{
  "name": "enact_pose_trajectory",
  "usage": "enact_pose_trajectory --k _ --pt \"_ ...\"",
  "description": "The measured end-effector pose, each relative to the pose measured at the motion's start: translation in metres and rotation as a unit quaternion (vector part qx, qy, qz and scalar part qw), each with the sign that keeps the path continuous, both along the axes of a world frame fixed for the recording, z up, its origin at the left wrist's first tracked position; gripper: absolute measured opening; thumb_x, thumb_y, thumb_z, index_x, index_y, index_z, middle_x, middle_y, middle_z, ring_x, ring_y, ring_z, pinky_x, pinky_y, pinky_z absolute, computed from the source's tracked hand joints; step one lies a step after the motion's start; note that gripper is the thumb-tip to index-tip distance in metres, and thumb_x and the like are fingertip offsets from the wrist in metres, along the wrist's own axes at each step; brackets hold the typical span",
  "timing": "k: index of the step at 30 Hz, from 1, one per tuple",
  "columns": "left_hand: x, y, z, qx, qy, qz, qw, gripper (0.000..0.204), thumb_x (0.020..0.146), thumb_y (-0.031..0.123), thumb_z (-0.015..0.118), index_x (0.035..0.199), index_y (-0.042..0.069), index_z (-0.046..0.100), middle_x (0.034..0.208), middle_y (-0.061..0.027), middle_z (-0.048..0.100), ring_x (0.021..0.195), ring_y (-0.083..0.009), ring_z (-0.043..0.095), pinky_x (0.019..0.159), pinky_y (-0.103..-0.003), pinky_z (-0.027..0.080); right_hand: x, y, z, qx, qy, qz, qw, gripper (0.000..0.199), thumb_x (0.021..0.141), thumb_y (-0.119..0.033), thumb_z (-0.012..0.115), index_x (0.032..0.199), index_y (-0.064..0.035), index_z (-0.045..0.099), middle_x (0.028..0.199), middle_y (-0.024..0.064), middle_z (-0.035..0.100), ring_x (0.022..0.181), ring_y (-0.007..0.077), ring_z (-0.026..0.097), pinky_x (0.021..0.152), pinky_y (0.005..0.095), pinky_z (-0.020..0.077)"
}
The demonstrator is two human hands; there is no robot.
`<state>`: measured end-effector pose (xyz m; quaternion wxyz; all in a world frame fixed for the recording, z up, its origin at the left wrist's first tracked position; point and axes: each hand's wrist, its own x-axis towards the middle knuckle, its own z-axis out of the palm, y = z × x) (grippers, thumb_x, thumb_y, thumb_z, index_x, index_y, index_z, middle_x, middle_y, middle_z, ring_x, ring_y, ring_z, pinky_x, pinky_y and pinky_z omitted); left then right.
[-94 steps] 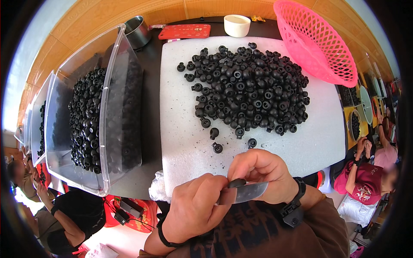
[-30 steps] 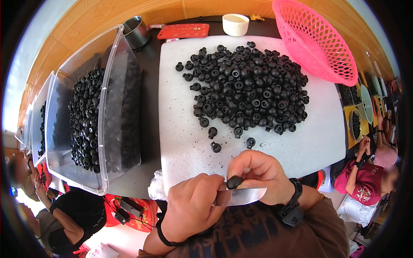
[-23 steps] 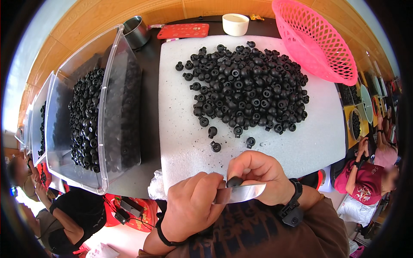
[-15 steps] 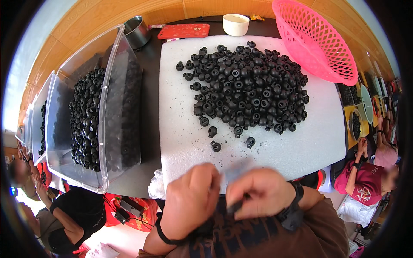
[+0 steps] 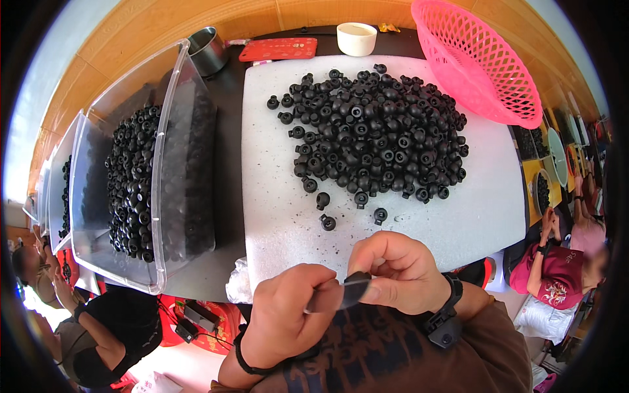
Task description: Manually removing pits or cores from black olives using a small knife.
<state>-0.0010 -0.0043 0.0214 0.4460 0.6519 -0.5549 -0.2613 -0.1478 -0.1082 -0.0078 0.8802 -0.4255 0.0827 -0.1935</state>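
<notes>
Near the bottom edge, the left hand (image 5: 291,321) and the right hand (image 5: 396,272) meet just off the near edge of a white foam board (image 5: 485,216) lying on the dark counter (image 5: 226,164). Both are closed on 1 small dark piece (image 5: 354,288) — the right thumb and fingers pinch it from the right, the left fingers curl against its left end; its exact shape is blurred. Farther out on the board sits a heap of black round parts (image 5: 377,131), with 3 strays (image 5: 354,209) near the hands. A clear plastic bin (image 5: 141,170) of similar parts stands at left, a pink basket (image 5: 481,59) far right, a white cup (image 5: 357,38) at the far edge.
</notes>
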Motion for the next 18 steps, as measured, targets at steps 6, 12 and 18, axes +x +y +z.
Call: enact_pose_trajectory --k 6,12,18 --pt "-0.0028 0.0008 -0.0027 0.006 -0.042 -0.026 0.999 0.017 0.071 0.002 0.063 0.084 0.002 0.052 0.064 -0.0089 0.055 0.051 -0.0261 0.056 0.045 -0.032 0.043 -0.0005 0.0000 -0.0034 -0.019 -0.009 -0.003 1.000 0.020 0.086 -0.006 0.056 0.103 -0.0007 0.048 0.094 0.0022 0.054 0.085 0.0070 0.052 0.073 0.0210 0.0418" --pt "-0.0032 -0.0013 -0.0051 -0.002 -0.086 -0.023 0.996 0.018 0.071 0.003 0.064 0.083 0.003 0.051 0.063 -0.0082 0.054 0.050 -0.0263 0.055 0.044 -0.034 0.043 -0.0010 0.0011 -0.0055 -0.013 -0.014 0.000 1.000 0.023 0.086 -0.008 0.057 0.105 -0.0007 0.048 0.095 0.0021 0.053 0.086 0.0063 0.051 0.074 0.0202 0.0408" --pt "-0.0030 -0.0021 -0.0095 -0.002 -0.082 -0.014 0.997 0.018 0.072 0.004 0.063 0.084 0.003 0.051 0.063 -0.0082 0.054 0.051 -0.0264 0.055 0.044 -0.033 0.043 -0.0010 0.0007 0.0014 0.007 0.007 0.009 1.000 0.017 0.085 -0.005 0.057 0.099 0.0008 0.048 0.092 0.0078 0.055 0.081 0.0113 0.053 0.074 0.0233 0.0414"
